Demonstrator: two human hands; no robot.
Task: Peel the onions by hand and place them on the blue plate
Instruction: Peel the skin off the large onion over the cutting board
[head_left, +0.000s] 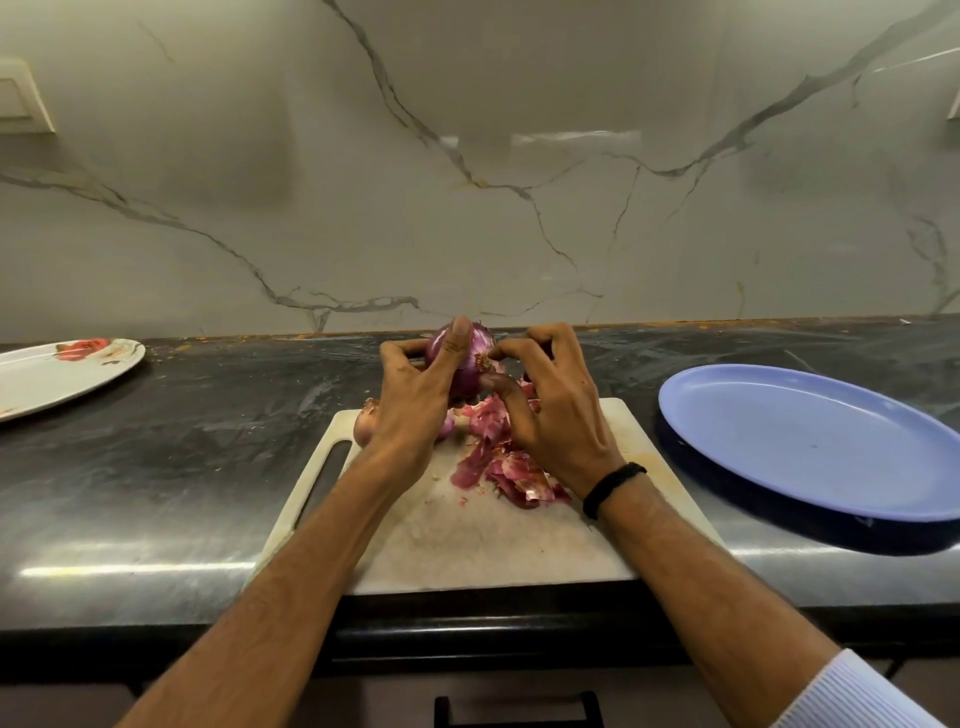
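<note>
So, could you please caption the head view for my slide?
Left hand holds a red onion over the cutting board; right hand peels it near the blue plate.

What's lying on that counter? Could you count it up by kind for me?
Red onions: 2 (held onion in the left hand, part-hidden onion)
Plates: 2 (blue oval plate, white flowered plate)
White rectangular cutting board: 1
Pile of purple onion skins: 1
Total: 6

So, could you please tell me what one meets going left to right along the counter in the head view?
White plate → small onion → left hand → red onion it grips → right hand pinching its root end → blue plate.
</note>
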